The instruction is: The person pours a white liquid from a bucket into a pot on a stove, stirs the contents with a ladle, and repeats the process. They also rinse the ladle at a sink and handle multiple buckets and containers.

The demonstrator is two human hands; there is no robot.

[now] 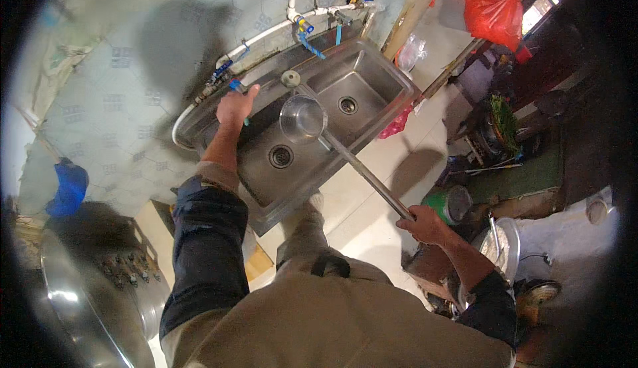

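Before me is a double-bowl stainless-steel sink point(264, 178) with a drain in each bowl. My right hand point(423, 224) grips the far end of the long metal handle of a ladle point(303, 118), off the sink's right side. The ladle's deep round cup is over the sink, near the divider between the bowls. At the wall side of the left bowl, my left hand point(237, 106) is at a tap point(238, 86) with a blue part. The palm and most fingers are turned away, so its hold on the tap is unclear.
White water pipes point(269, 35) with valves run along the tiled wall behind the sink. A red plastic bag point(493, 14) hangs at upper right. At right stand a green bucket point(451, 206) and a metal basin point(506, 243). A large metal vessel point(75, 293) is at lower left.
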